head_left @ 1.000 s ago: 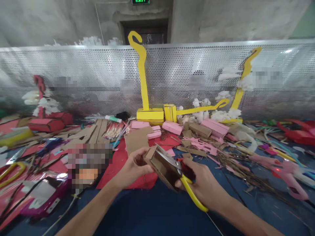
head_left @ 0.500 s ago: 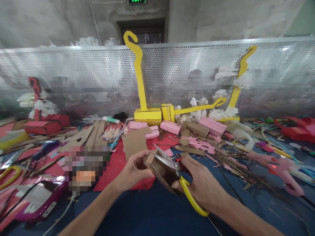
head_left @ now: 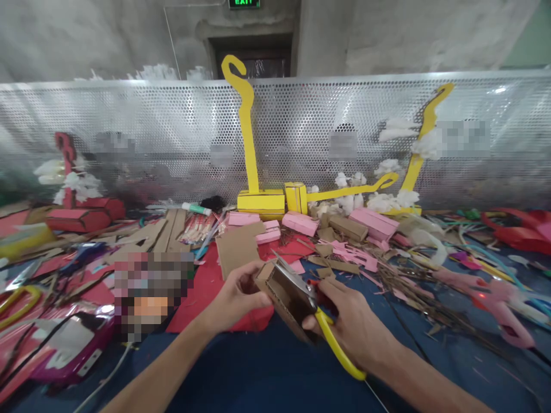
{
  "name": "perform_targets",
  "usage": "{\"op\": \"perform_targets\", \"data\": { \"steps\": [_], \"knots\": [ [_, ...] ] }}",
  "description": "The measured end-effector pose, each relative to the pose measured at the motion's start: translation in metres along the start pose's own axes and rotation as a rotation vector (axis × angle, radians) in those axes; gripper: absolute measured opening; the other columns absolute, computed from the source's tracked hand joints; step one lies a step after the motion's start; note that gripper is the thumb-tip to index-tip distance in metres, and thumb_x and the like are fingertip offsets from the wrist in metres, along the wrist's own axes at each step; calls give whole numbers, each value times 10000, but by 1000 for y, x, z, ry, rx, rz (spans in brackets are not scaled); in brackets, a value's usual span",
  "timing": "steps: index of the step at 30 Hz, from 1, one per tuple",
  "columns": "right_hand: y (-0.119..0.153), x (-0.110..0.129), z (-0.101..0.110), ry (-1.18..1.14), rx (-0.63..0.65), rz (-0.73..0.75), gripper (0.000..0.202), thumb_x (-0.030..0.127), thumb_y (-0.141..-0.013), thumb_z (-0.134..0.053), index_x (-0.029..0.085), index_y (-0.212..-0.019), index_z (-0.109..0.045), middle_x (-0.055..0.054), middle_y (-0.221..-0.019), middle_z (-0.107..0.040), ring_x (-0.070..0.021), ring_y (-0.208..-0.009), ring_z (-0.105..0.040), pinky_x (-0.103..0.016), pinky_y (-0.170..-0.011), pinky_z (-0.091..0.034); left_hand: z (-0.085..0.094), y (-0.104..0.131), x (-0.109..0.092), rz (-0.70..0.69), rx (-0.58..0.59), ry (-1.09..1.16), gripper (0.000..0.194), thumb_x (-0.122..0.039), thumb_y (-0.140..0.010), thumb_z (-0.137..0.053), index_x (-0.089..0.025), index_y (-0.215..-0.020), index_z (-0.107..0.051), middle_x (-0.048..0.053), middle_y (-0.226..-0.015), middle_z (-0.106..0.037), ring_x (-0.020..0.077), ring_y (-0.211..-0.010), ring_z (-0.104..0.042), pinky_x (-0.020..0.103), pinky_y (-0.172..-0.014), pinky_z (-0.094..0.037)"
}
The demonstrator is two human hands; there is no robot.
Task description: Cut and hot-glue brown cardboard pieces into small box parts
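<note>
My left hand grips one end of the box, presumably to steady it above the table. My right hand grasps the scissors, blades lying along the box's upper edge; its thumb appears to brace the box's opposite end. Visibility limits: my right fingers cover most of the red handle; the box's lower end is blurred, its interior dark. Pixelation at left masks some items, which cannot be identified.
</note>
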State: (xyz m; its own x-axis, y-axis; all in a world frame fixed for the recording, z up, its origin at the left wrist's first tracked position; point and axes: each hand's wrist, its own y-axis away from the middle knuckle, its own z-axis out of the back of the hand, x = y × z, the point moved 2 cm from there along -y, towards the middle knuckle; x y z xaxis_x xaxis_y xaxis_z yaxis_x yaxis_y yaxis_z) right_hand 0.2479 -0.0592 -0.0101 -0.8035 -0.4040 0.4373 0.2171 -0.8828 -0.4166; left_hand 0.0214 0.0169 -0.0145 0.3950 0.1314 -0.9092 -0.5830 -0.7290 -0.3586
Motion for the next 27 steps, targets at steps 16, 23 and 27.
{"op": "perform_targets", "data": {
  "steps": [16,23,27],
  "knots": [
    [-4,7,8,-86,22,3,374,564,-936,-589,206,-1015,-511,-94,-993,-613,-247,-867,-601,-365,-748,-477,-10,4,11,156,13,-93,465,-290,-622,-961,-150,-1007,-743,30,-844,-693,135,-742,-624,223,-681,-494],
    [-6,-2,22,16,8,-18,371,579,-958,-543,215,-981,-475,-97,-981,-596,-253,-847,-579,-380,-723,-468,-4,0,11,71,-73,-3,482,-325,-694,-921,-193,-1123,-747,75,-1057,-741,207,-945,-690,313,-862,-551],
    [-4,-5,21,53,112,-73,426,608,-947,-548,198,-1049,-495,-122,-1049,-598,-291,-921,-597,-417,-764,-480,9,-1,9,-2,-156,-9,422,-333,-734,-896,-222,-1118,-761,62,-1059,-761,190,-931,-700,289,-835,-563]
  ]
}}
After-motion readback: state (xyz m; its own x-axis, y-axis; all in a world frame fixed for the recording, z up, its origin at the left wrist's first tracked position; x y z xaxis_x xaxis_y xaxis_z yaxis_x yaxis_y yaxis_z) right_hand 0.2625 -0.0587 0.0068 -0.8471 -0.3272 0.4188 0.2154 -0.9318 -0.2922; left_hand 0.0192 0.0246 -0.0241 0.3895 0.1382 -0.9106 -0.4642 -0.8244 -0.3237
